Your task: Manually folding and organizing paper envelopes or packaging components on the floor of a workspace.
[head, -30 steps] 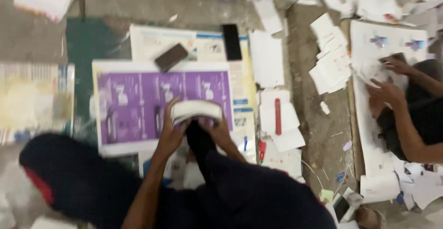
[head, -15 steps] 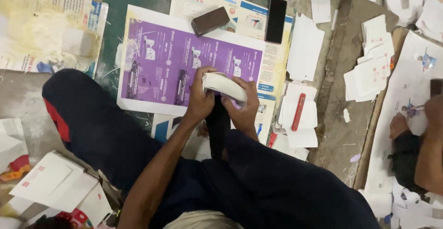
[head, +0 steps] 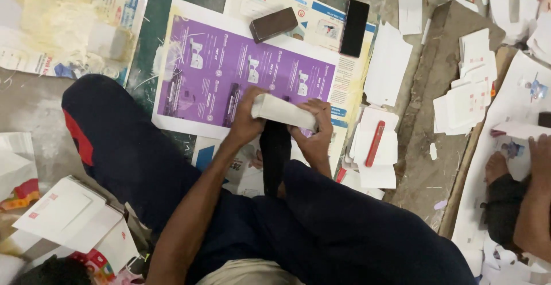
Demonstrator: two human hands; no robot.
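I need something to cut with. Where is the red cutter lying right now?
The red cutter lies on a stack of white papers on the floor, just right of the person's right hand.

The left hand (head: 245, 119) and right hand (head: 314, 130) sit close together, fingers curled closed, forearms bent inward above the knees.

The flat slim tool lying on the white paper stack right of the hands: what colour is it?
Red: the slim flat tool shows clearly in the head view, on the white paper stack.
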